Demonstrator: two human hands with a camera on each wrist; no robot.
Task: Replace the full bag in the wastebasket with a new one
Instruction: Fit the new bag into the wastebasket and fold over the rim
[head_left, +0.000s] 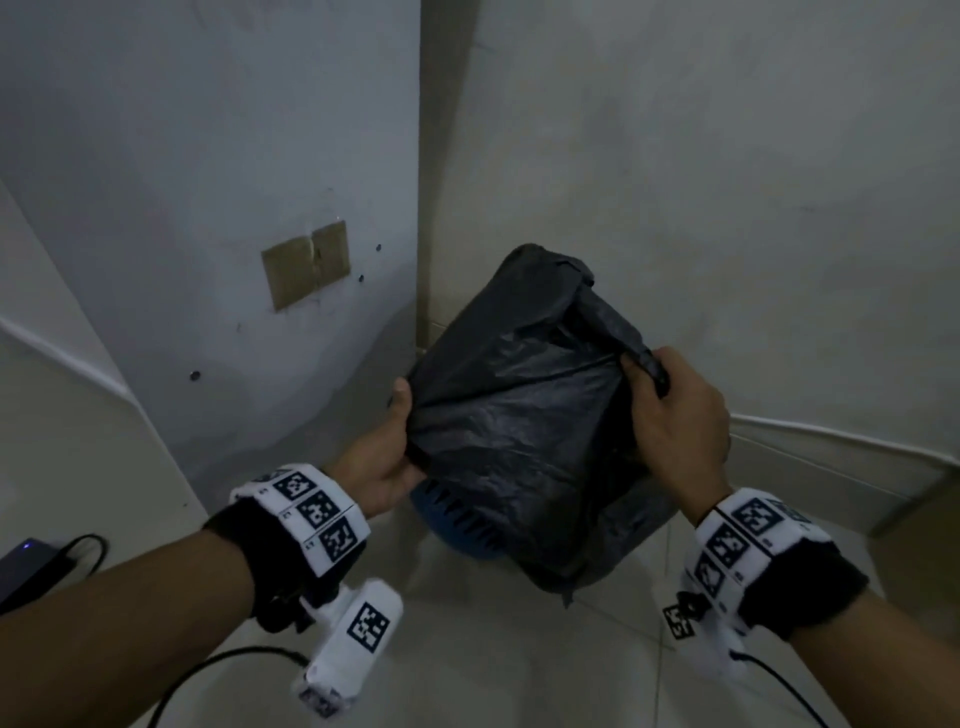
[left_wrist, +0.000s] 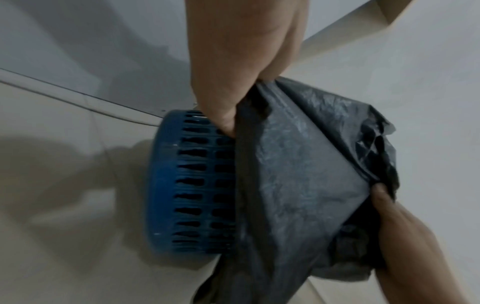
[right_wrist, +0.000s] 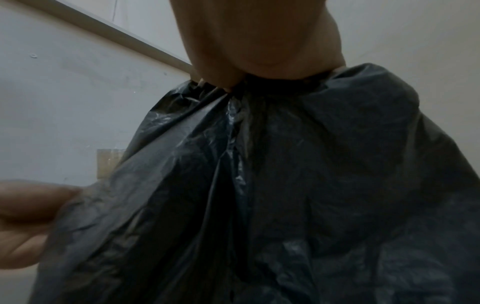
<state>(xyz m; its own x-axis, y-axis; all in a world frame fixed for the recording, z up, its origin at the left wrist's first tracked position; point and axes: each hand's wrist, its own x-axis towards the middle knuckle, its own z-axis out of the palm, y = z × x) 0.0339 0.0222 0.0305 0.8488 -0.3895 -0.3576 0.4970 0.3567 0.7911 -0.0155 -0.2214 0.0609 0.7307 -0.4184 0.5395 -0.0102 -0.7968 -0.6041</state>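
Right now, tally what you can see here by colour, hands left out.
Black: 2, the bin bag and the power adapter on the floor
Blue: 1, the slotted wastebasket
Brown: 1, the tape patch on the wall
Total: 4

Blue wastebasket on pale tiled floor

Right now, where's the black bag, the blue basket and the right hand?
black bag (head_left: 519, 431), head view, its crinkled front.
blue wastebasket (left_wrist: 166, 185), left wrist view, its slotted wall.
right hand (head_left: 680, 421), head view, its back.
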